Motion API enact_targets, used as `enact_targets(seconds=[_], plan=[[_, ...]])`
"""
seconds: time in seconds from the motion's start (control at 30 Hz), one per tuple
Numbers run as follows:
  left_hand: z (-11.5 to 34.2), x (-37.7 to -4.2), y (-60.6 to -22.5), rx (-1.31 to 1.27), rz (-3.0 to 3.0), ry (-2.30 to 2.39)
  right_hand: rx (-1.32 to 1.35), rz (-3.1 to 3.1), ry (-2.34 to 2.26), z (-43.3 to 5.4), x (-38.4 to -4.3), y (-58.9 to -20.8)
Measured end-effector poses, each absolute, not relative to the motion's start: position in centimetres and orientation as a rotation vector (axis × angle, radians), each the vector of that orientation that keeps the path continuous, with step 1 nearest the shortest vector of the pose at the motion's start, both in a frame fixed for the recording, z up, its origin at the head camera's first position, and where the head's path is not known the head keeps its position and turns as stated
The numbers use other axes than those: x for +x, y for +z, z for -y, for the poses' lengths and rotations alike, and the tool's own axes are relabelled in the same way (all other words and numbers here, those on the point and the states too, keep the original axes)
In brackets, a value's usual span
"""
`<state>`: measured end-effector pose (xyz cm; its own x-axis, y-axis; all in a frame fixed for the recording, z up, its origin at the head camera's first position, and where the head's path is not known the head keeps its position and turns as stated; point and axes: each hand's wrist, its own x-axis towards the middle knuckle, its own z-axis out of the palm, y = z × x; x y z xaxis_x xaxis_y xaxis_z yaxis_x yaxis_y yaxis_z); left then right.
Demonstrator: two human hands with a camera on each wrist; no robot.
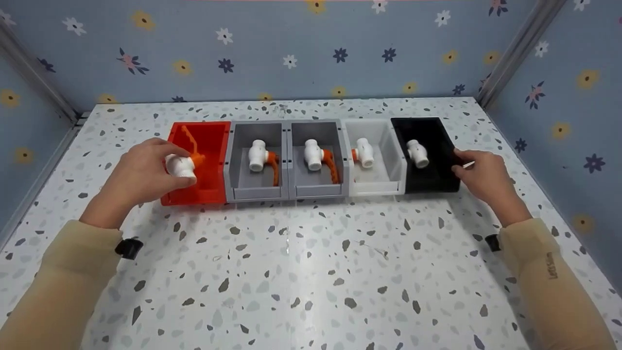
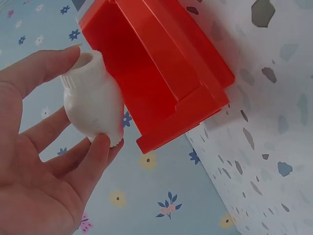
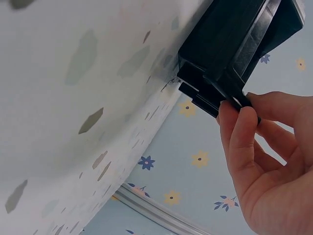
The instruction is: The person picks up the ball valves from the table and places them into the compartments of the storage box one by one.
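My left hand (image 1: 146, 170) grips a white ball valve (image 1: 181, 166) with an orange lever, over the red bin (image 1: 211, 194) at the left end of the row. In the left wrist view the valve's white body (image 2: 93, 100) sits between thumb and fingers, and its lever is hidden. At the other end, my right hand (image 1: 488, 177) pinches the right side wall of the black bin (image 1: 440, 129). The right wrist view has thumb and fingers on that bin's rim (image 3: 239, 98). Inside the black bin lies another white valve (image 1: 417, 153).
Between the end bins stand two grey bins (image 1: 257, 193) and a white bin (image 1: 374, 188), side by side. Each holds a white valve (image 1: 257, 155) with an orange handle. The speckled table (image 1: 291, 272) extends in front; a flowered wall (image 1: 291, 48) rises behind.
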<state>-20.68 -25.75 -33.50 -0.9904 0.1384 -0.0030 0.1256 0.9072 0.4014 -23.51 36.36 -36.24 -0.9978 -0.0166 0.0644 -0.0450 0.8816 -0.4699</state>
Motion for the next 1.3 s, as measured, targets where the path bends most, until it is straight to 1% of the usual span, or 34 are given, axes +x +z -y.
enact_targets(seconds=[0.43, 0.87, 1.3], plan=[[24.7, -23.0, -33.1, 0.109, -2.885, 0.605, 0.018, 2.999, 0.768, -36.2, -23.7, -36.0], [23.7, -25.1, -33.3, 0.093, -2.785, 0.609, 0.061, 2.976, 0.737, -36.4, -23.5, -36.2], [23.0, -25.9, -33.9, 0.022, -2.668, 0.572, 0.061, 2.972, 0.751, -36.2, -23.5, -36.3]])
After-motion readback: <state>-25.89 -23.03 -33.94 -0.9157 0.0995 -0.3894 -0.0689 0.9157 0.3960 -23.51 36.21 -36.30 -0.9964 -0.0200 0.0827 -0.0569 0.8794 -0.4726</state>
